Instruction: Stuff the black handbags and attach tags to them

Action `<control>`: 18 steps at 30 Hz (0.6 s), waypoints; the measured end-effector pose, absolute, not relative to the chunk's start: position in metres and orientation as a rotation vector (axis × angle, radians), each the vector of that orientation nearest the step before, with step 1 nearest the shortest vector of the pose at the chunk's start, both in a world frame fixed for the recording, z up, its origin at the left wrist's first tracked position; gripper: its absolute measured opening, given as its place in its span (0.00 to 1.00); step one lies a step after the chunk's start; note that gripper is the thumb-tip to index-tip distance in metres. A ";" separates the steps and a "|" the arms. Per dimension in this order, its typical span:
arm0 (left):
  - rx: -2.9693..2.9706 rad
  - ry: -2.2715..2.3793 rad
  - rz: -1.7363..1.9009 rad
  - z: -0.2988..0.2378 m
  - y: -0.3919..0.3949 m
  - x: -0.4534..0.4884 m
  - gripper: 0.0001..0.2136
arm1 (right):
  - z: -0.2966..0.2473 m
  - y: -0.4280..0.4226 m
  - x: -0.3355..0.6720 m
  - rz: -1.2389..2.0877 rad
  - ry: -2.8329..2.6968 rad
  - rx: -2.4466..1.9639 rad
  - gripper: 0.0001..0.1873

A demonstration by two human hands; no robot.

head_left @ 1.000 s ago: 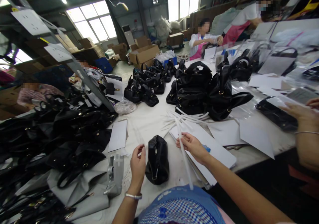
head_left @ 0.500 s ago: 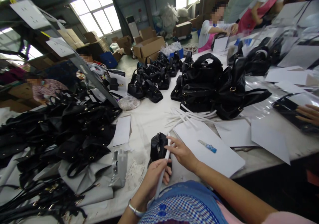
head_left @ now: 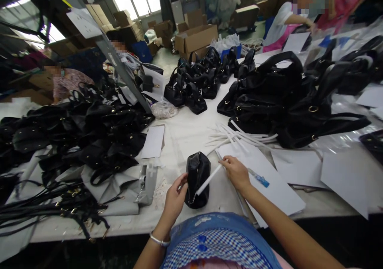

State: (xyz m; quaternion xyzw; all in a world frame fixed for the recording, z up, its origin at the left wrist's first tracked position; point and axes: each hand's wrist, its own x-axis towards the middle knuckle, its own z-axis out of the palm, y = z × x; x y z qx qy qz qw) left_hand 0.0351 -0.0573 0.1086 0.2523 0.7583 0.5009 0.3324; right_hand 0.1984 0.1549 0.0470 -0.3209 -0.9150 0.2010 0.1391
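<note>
While the small, glossy black leather-like bag (head_left: pixel 204 166) sat on the white tabletop (head_left: pixel 191 131), its long axis running away from the person, a slim white strip (head_left: pixel 209 178) slanted over it, pinched in the grip of the right hand (head_left: pixel 238 174) to its right. The left hand (head_left: pixel 174 198) met the bag's left side; whether clamped, I couldn't tell.

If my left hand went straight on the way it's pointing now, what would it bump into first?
Most likely the small black bag beside it: the fingertips of your left hand are right at its near side, though the picture doesn't settle whether they touch it.
</note>
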 end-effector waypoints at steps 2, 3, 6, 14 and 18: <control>0.587 1.998 1.375 0.105 -0.055 0.038 0.20 | 0.053 0.169 0.199 0.430 -2.725 -0.950 0.20; 0.571 2.009 1.373 0.103 -0.054 0.038 0.20 | 0.057 0.174 0.198 0.376 -2.747 -0.950 0.21; 0.657 2.003 1.291 0.095 -0.055 0.034 0.19 | 0.066 0.183 0.187 0.317 -2.776 -0.921 0.20; 0.895 1.896 1.212 0.077 -0.069 0.026 0.25 | 0.061 0.177 0.161 0.688 -2.628 -0.456 0.19; 0.915 1.867 1.215 0.071 -0.073 0.025 0.29 | 0.061 0.179 0.153 0.911 -2.484 -0.366 0.15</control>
